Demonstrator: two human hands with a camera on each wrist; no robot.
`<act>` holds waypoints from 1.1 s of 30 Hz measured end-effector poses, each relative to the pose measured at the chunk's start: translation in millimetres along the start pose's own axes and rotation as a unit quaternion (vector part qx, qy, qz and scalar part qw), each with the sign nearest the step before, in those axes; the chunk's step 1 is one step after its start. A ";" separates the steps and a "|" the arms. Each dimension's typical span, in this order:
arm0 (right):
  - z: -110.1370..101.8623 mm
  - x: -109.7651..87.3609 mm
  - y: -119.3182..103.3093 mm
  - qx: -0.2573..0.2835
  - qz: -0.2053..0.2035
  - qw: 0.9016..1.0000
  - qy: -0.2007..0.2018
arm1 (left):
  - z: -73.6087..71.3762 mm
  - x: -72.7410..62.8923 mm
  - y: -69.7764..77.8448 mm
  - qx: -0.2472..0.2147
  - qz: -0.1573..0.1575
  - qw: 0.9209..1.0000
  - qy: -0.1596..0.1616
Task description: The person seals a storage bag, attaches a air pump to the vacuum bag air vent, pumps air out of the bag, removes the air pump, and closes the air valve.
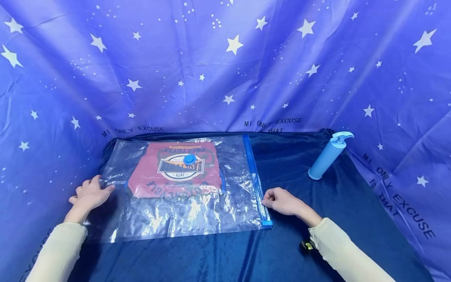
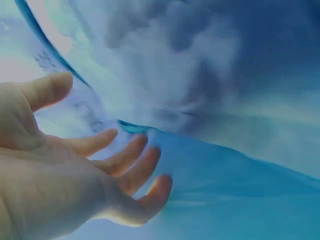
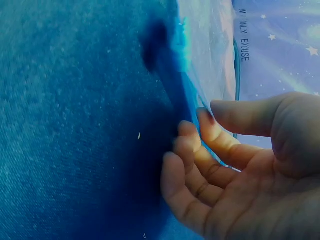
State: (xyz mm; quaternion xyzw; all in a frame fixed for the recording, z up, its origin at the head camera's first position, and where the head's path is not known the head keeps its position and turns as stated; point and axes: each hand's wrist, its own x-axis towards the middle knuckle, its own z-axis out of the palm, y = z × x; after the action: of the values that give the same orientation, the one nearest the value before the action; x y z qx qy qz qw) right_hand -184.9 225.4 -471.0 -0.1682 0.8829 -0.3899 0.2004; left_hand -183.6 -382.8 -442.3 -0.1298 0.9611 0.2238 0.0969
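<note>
Big clear bag (image 1: 211, 213) flat on the dark blue surface (image 1: 285, 246), folded red cloth (image 1: 179, 185) inside, left hand (image 1: 89, 194) by one end, its grip loose, fingers spread, right hand (image 1: 280, 201) with its grip pinching the blue edge (image 1: 255, 176), blue pump (image 1: 326, 157) nearby

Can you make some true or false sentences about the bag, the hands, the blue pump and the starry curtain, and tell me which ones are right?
1. Pink clothing is inside the clear bag. True.
2. The round cap on the bag is yellow. False: it is blue.
3. The right hand is at the bag's blue strip. True.
4. The left hand grips the blue pump. False: its fingers are spread, at the bag's other end, and nobody holds the pump.
5. The curtain has white stars. True.
</note>
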 end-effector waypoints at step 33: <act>-2.7 11.3 -48.8 0.285 0.069 0.952 0.086 | 93.4 -118.8 261.2 -0.107 0.459 0.882 -0.024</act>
State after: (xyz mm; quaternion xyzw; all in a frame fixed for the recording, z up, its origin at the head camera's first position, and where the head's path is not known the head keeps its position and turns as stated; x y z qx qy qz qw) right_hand -189.1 190.8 -435.0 -0.0085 0.7584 -0.6237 0.1893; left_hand -135.5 -89.5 -389.8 0.3216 0.8807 0.3478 -0.0078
